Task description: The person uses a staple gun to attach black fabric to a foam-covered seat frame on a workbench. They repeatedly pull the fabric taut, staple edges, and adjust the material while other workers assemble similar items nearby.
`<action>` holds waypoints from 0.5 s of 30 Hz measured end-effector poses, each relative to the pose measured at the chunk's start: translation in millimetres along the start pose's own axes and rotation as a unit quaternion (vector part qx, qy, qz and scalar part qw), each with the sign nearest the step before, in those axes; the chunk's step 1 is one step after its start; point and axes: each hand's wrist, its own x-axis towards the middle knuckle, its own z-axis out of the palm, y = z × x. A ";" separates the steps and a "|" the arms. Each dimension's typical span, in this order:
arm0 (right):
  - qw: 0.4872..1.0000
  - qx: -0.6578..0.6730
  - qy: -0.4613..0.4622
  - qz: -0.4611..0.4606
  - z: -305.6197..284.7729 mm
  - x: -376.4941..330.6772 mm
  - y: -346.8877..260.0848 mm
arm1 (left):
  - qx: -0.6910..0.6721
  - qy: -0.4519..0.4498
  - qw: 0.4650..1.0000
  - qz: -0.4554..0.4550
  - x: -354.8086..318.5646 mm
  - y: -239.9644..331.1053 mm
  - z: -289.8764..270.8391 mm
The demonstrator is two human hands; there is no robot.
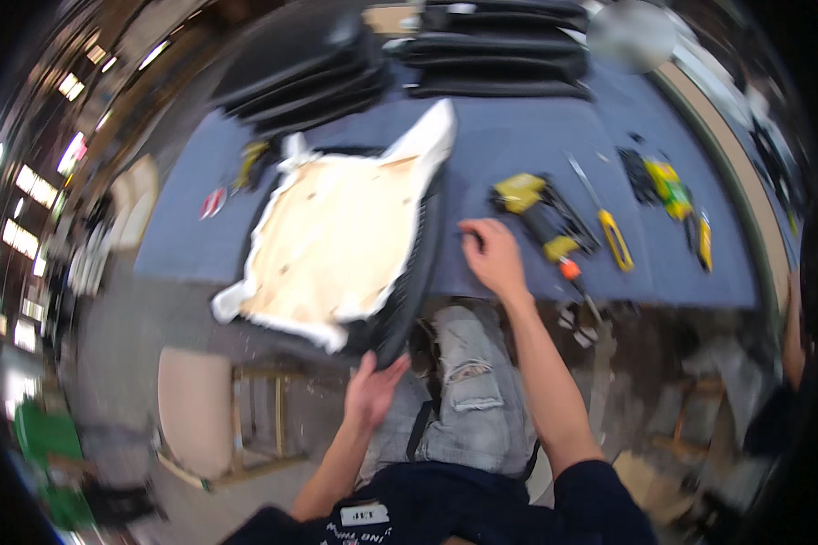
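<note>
A chair seat cushion (pixel 336 241) lies with its underside up, tilted at the front of the blue-covered table. It has a pale wooden board, white lining folded around the edge and black covering at the sides. My left hand (pixel 373 391) grips its near edge, fingers partly under the black covering. To the right of the cushion and apart from it, my right hand (pixel 496 259) is over the table, fingers curled together; a small dark spot shows at the fingertips, too blurred to name. Beside that hand lies a yellow-and-black staple gun (pixel 536 213) with an orange hose fitting.
A screwdriver (pixel 613 238), a yellow-green tool (pixel 668 191) and a yellow-handled cutter (pixel 704 241) lie on the table (pixel 500 136) at right. Stacked black cushions (pixel 495 64) stand along the back. Red-handled scissors (pixel 213 202) lie at left. A beige chair (pixel 195 409) is on the floor.
</note>
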 end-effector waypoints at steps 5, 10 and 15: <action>0.983 0.158 0.027 0.085 6.3 1.8 -2.3 | 0.062 -0.023 0.998 0.021 -81.7 33.7 -121.4; 0.962 0.219 0.116 0.116 0.1 10.8 0.8 | -0.059 0.115 0.984 0.120 -69.0 74.6 -74.5; 0.955 0.272 0.034 0.115 11.9 -11.7 -4.3 | 0.153 0.156 0.969 0.117 -13.9 60.7 -60.4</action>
